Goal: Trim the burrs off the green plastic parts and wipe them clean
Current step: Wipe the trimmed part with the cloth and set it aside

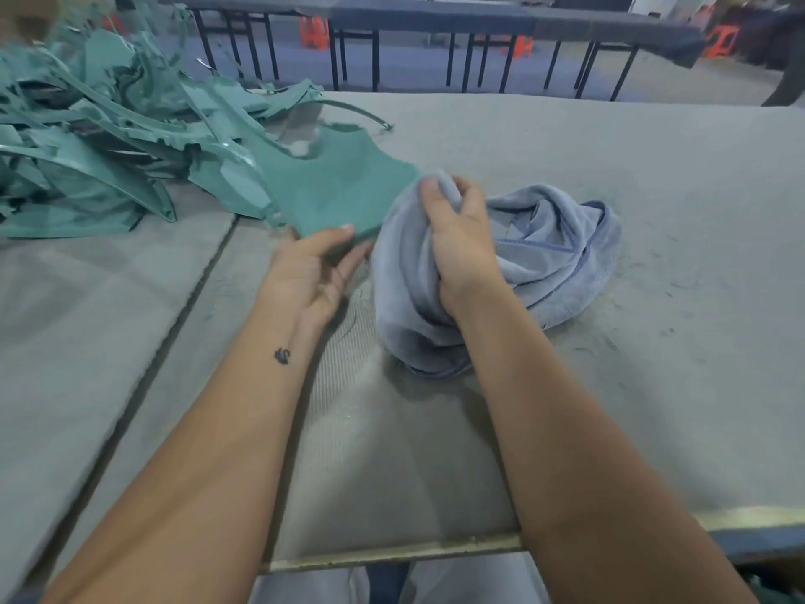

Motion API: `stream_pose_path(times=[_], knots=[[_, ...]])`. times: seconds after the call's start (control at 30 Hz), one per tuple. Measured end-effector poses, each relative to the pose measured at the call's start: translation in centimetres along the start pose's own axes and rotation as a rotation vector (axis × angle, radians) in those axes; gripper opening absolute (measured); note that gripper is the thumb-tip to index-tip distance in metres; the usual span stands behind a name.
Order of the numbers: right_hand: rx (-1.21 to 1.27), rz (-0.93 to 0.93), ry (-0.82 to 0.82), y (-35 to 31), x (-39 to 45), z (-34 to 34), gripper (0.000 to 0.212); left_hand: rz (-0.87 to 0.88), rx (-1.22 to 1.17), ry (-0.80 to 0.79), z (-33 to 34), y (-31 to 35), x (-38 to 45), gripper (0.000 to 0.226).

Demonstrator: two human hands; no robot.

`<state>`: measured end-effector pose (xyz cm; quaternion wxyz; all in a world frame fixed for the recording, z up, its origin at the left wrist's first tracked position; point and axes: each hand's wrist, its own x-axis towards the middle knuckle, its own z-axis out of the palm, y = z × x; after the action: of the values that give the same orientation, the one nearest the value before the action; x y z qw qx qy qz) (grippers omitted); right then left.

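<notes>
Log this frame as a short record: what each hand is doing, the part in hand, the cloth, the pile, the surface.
left hand: pinches the near edge of the green part, thumb on top
right hand: grips the bunched blue cloth, at the part's right edge
green part: flat piece, lying low over the table, far end against the pile
cloth: crumpled, mostly resting on the table
pile: green parts heaped at far left
table: grey padded cover, dusted with fine shavings
trimming tool: none in view
</notes>
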<state>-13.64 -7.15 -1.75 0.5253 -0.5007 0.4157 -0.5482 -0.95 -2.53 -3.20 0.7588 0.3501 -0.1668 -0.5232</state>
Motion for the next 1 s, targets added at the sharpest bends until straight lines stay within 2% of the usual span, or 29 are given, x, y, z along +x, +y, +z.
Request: stream_pose_path(times=[0.07, 0.1, 0.2, 0.27, 0.37, 0.47, 0.53, 0.57, 0.6, 0.67, 0.8, 0.9, 0.93, 1.0], knots=[[-0.143, -0.04, -0.024, 0.3, -0.4, 0.5, 0.042, -0.016, 0.129, -0.043, 0.2, -0.5, -0.3, 0.05], [-0.191, -0.072, 0.009, 0.4, -0.3, 0.5, 0.038, -0.017, 0.165, -0.049, 0.2, -0.5, -0.3, 0.05], [-0.223, -0.118, 0.131, -0.2, -0.4, 0.6, 0.01, -0.069, 0.127, -0.03, 0.0, -0.2, 0.0, 0.026], [-0.219, -0.066, 0.192, -0.4, -0.2, 0.5, 0.023, -0.12, 0.053, -0.03, -0.1, -0.1, 0.0, 0.017], [0.022, 0.114, 0.31, -0.6, 0.3, -0.4, 0.033, -0.118, 0.001, -0.04, -0.2, -0.2, 0.3, 0.014], [0.398, 0.286, 0.405, -1.0, 0.7, -1.5, 0.043, -0.059, -0.084, -0.015, -0.1, 0.0, 0.5, 0.013], [0.565, 0.278, 0.379, -1.0, 0.5, -0.9, 0.027, -0.038, -0.103, -0.007, 0.0, -0.1, 0.5, 0.011], [0.538, 0.253, 0.356, -0.9, 0.2, -0.3, 0.02, -0.045, -0.091, -0.018, 0.1, -0.4, 0.4, 0.012], [0.477, 0.233, 0.338, -0.8, 0.0, 0.3, 0.015, -0.059, -0.072, -0.038, 0.2, -0.6, 0.3, 0.013], [0.164, 0.113, 0.309, -0.6, -0.1, 0.9, 0.008, -0.071, -0.028, -0.061, 0.4, -1.0, 0.0, 0.018], [-0.398, -0.292, 0.106, 0.6, -1.2, 2.3, 0.01, -0.03, -0.041, -0.018, 0.6, -1.0, -0.1, 0.037], [-0.745, -0.654, -0.109, 1.6, -2.9, 4.1, 0.011, -0.103, -0.073, -0.007, 0.1, -0.6, -0.1, 0.029], [-0.8, -0.713, -0.142, 1.7, -3.0, 4.4, 0.014, -0.146, -0.116, -0.029, -0.1, -0.5, -0.1, 0.029], [-0.865, -0.708, -0.108, 1.5, -2.7, 4.3, 0.013, -0.163, -0.119, -0.035, -0.3, -0.5, 0.2, 0.034]])
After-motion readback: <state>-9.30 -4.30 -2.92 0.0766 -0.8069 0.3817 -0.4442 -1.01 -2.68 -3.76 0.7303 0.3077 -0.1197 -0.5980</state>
